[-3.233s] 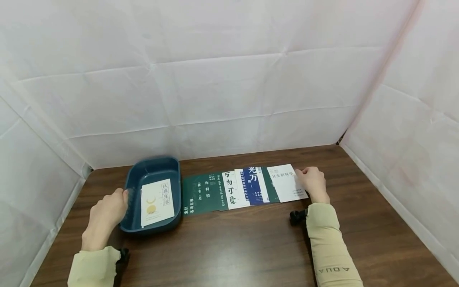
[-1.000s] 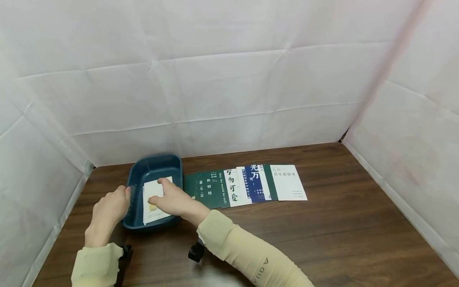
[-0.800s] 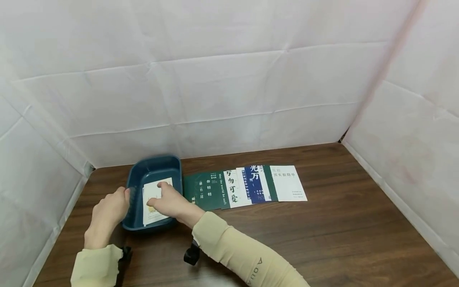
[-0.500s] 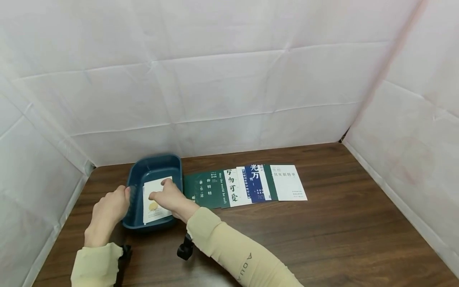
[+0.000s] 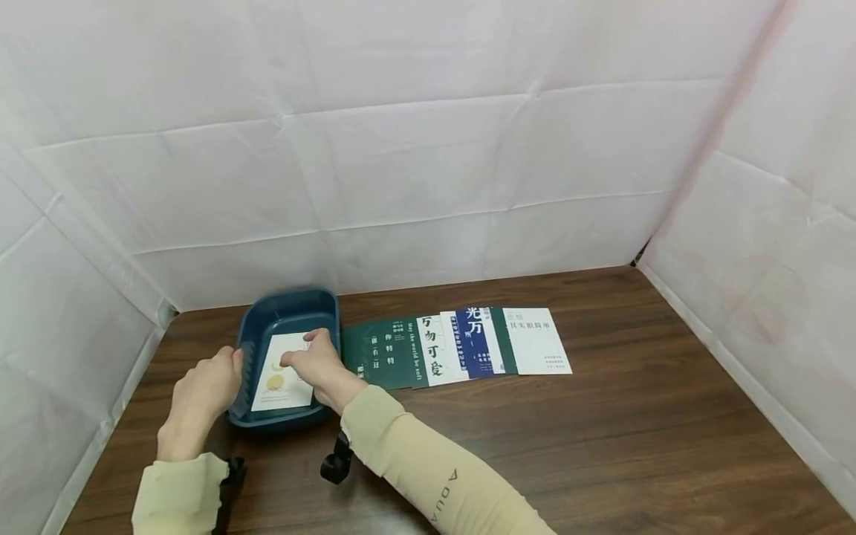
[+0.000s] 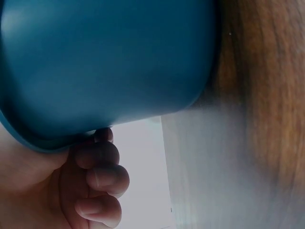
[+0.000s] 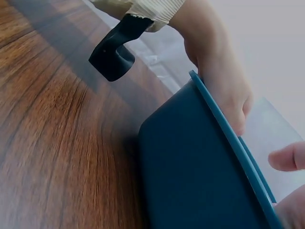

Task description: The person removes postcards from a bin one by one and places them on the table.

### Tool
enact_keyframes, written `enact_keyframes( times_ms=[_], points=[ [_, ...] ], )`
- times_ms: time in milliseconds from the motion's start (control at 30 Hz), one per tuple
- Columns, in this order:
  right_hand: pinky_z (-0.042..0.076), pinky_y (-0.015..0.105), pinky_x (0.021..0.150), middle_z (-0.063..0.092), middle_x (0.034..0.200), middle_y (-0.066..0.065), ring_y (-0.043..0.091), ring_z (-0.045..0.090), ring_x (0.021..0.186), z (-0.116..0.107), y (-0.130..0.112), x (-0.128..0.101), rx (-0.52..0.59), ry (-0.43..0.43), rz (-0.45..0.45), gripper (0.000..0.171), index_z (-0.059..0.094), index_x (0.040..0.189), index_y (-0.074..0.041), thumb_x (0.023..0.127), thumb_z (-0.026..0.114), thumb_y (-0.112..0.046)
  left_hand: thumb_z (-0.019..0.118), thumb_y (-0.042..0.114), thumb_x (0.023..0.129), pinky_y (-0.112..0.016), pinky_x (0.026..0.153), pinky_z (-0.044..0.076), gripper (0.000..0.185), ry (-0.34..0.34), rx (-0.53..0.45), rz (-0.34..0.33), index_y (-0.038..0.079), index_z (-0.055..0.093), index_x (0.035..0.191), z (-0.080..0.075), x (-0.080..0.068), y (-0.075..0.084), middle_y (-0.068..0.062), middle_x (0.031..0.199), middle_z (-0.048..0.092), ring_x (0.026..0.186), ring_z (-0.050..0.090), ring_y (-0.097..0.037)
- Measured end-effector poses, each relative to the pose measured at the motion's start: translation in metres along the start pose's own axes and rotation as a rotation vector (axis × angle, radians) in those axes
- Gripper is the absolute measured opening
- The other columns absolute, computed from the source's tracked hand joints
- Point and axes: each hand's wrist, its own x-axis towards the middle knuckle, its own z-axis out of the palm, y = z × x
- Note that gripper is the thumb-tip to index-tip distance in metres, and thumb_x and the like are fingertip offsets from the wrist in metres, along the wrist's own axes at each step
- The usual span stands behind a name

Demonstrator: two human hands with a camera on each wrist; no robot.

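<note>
Left hand (image 5: 200,386) grips blue tray's (image 5: 287,308) left rim; right hand (image 5: 317,365) pinches white card (image 5: 277,375) inside tray. Card row (image 5: 461,345) lies right on worktop (image 5: 602,446).

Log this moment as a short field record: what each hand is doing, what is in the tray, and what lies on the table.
left hand: grips the left rim of the dark blue plastic tray
right hand: reaches into the tray, fingers on the white card with a yellow print
card: lies tilted inside the tray
row of overlapping green, white and blue printed cards: flat, right of the tray
surface: dark brown wooden table
</note>
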Motion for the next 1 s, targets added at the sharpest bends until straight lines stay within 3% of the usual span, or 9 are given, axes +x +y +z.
enact_keyframes(
  times_ms=[200,533,767,1000],
  points=[
    [0.042,0.047,0.094,0.051,0.123,0.014,0.029,0.052,0.107,0.004,0.0,0.003,0.073,0.039,-0.006,0.045,0.045,0.116,-0.012,0.082,0.073,-0.004,0.026,0.027,0.107,-0.059,0.068,0.046,0.049,-0.035,-0.002,-0.015,-0.015,0.046,0.121,-0.003,0.0,0.001,-0.04,0.106,0.056,0.09,0.058,-0.055],
    [0.048,0.042,0.079,0.058,0.088,0.008,0.022,0.06,0.079,0.009,0.002,0.003,0.073,0.034,-0.048,0.048,0.043,0.122,-0.013,0.086,0.073,-0.004,0.027,0.026,0.107,-0.059,0.068,0.046,0.047,-0.026,-0.011,-0.012,-0.015,0.047,0.12,-0.002,-0.001,0.0,-0.039,0.104,0.057,0.088,0.059,-0.053],
    [0.054,0.036,0.067,0.06,0.081,0.007,0.019,0.065,0.07,0.013,0.005,0.002,-0.061,0.035,-0.08,0.04,0.044,0.108,-0.011,0.085,0.077,-0.009,0.029,0.025,0.107,-0.06,0.066,0.047,0.045,-0.01,-0.003,0.002,-0.015,0.048,0.118,-0.001,-0.001,-0.002,-0.038,0.101,0.058,0.085,0.06,-0.052],
    [0.051,0.029,0.06,0.055,0.076,0.005,0.016,0.059,0.062,0.015,0.005,0.004,-0.293,0.077,-0.101,0.056,0.046,0.128,-0.003,0.084,0.079,-0.013,0.029,0.025,0.107,-0.06,0.066,0.047,0.046,0.0,-0.007,0.006,-0.015,0.049,0.117,0.0,0.0,-0.003,-0.038,0.1,0.058,0.085,0.059,-0.053]
  ],
)
